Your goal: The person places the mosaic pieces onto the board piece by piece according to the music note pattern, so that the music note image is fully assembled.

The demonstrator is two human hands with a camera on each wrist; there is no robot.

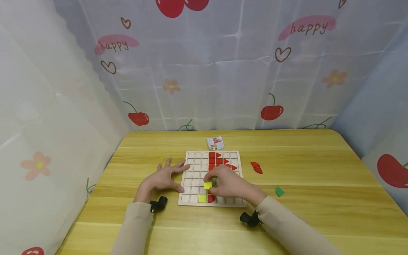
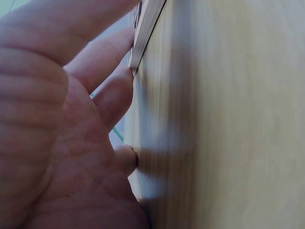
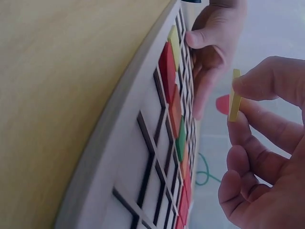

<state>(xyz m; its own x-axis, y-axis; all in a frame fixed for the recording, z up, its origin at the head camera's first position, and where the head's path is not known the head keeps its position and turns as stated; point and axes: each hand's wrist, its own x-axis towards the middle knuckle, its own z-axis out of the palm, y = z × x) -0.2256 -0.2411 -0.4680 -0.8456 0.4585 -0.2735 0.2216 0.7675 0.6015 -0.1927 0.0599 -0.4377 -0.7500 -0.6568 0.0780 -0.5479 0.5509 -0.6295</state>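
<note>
Head view: a pale wooden grid board (image 1: 196, 181) lies on a wood-grain worktop (image 1: 143, 148); over its nearer half the right hand (image 1: 227, 182) pinches a yellow tile (image 1: 208, 185), while the left hand (image 1: 164, 177) spreads, fingers apart, at the board's left edge. Lowering the tile flat, its sides square to the grid lines, would probably seat it without nudging the set red pieces (image 1: 211, 160). A small pattern card (image 1: 215, 143) lies just beyond the board's far edge; right of the board lie two loose red wedges (image 1: 255, 165) and a green piece (image 1: 279, 191). Behind the board hangs a pale sheet (image 1: 216, 88) printed with cherries and flowers. Left wrist view: fingertips touch the board's side, a light brace that should stop it sliding. Right wrist view: the tile, gripped at opposite ends, is apart from the board, which likely leaves its underside free.
</note>
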